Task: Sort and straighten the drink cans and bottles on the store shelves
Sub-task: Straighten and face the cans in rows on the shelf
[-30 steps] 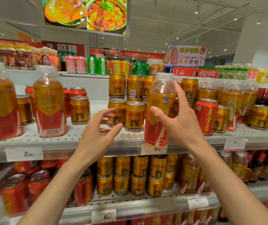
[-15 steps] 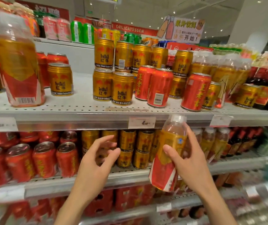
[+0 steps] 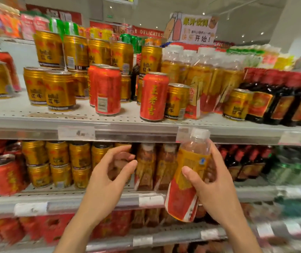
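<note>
Gripping a plastic drink bottle (image 3: 189, 177) around its middle, the right hand (image 3: 212, 181) is holding it tilted in front of the edge of the middle shelf (image 3: 91, 199), its white cap just below the upper shelf (image 3: 127, 132). The bottle is carrying a yellow and red label and is touching nothing but the hand. The left hand (image 3: 107, 177) is hanging in the air beside it, fingers loosely curled and holding nothing, in front of a row of similar bottles (image 3: 155, 167) on the middle shelf. Gold cans (image 3: 60, 163) are standing to the left of those. On the upper shelf, a red can (image 3: 153, 96) is standing among gold cans and bottles.
</note>
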The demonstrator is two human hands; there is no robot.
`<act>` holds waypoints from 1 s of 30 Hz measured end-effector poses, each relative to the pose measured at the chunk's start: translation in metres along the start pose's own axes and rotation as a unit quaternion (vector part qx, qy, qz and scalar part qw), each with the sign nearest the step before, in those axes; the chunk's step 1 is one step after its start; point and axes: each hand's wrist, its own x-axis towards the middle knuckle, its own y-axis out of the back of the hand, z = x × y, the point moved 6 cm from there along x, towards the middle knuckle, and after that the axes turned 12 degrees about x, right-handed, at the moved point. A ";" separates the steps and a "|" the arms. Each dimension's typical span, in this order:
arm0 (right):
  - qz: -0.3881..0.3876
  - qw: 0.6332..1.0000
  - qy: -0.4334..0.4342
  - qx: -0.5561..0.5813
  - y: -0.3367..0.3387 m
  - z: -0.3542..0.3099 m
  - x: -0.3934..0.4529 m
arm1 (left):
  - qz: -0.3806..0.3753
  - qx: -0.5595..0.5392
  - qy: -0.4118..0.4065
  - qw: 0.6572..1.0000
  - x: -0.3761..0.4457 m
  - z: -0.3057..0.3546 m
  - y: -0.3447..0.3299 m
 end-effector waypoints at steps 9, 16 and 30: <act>-0.014 0.995 0.086 -0.040 0.089 -0.025 0.040 | 0.054 0.044 -0.061 0.996 0.022 0.082 -0.061; 0.016 0.977 0.186 -0.104 0.112 -0.087 0.104 | 0.139 0.216 -0.212 0.943 0.065 0.154 -0.088; -0.018 0.963 0.169 -0.208 0.096 -0.079 0.176 | 0.151 0.567 -0.301 0.752 0.125 0.150 -0.111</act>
